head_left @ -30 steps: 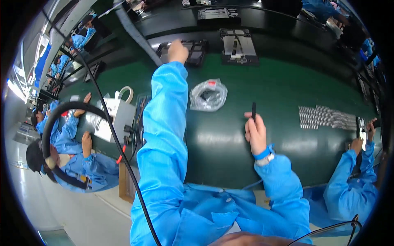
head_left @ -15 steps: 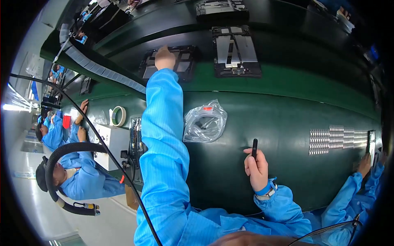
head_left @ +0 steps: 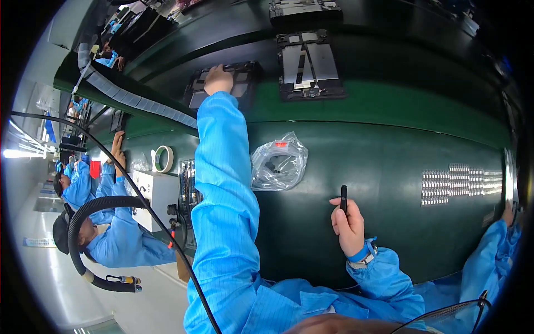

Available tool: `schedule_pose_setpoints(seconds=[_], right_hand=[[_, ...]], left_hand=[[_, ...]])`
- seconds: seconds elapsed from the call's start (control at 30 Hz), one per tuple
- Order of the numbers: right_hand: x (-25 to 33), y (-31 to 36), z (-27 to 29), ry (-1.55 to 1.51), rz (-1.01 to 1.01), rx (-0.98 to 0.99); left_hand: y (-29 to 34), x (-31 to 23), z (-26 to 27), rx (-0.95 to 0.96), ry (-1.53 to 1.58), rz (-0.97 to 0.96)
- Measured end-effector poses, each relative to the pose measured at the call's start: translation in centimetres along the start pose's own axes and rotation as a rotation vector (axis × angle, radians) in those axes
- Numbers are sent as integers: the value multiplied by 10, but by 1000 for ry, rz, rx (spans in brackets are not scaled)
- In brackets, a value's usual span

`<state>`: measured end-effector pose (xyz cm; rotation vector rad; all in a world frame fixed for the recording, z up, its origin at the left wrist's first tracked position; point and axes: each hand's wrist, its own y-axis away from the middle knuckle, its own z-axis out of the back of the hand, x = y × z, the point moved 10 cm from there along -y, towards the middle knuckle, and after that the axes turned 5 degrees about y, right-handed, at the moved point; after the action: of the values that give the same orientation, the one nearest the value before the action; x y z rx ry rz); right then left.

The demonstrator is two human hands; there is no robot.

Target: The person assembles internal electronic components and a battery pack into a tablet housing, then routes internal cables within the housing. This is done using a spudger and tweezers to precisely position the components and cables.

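My left hand [head_left: 218, 80] reaches far forward, its fingers curled over an opened tablet [head_left: 240, 92] that lies on the dark belt beyond the bench. The fingertips are partly hidden behind the hand. Near the bench's front, my right hand [head_left: 349, 227] is closed around a slim black pen-shaped tool [head_left: 344, 198], which points away from me; its lower part is hidden in the fingers. A second opened tablet [head_left: 322, 64] with pale battery panels rests on the belt, right of the first. A clear plastic bag [head_left: 280, 162] with coiled tubing lies between my arms.
Rows of small silvery parts [head_left: 459, 183] lie on the green bench [head_left: 384, 153] at right, beside a co-worker's sleeve [head_left: 484, 256]. At left are a tape roll [head_left: 163, 159], a white box [head_left: 156, 195], a black hose [head_left: 75, 228] and a co-worker [head_left: 119, 239]. A slatted cable duct [head_left: 133, 100] slants across.
My left hand and both near tablets have shifted slightly left along the belt. The right hand keeps its hold on the black tool. The right co-worker's hand has drawn back toward the edge.
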<state>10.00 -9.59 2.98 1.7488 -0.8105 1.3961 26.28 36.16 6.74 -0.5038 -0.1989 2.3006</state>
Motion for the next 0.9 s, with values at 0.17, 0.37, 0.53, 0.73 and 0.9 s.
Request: schedule_pose_setpoints(seconds=[0.17, 0.37, 0.53, 0.73, 0.9], right_hand=[[15, -2, 14, -132, 208, -179], [96, -79, -44, -366, 95, -8], [73, -201, -125, -304, -131, 175], [16, -278, -163, -51, -231, 74], [13, -273, -209, -73, -331, 143]], left_hand=[[24, -23, 34, -120, 77, -71], [163, -111, 139, -24, 532, -609], [292, -87, 185, 800, 83, -506], [127, 85, 219, -21, 267, 141], [7, 228, 98, -21, 22, -31]])
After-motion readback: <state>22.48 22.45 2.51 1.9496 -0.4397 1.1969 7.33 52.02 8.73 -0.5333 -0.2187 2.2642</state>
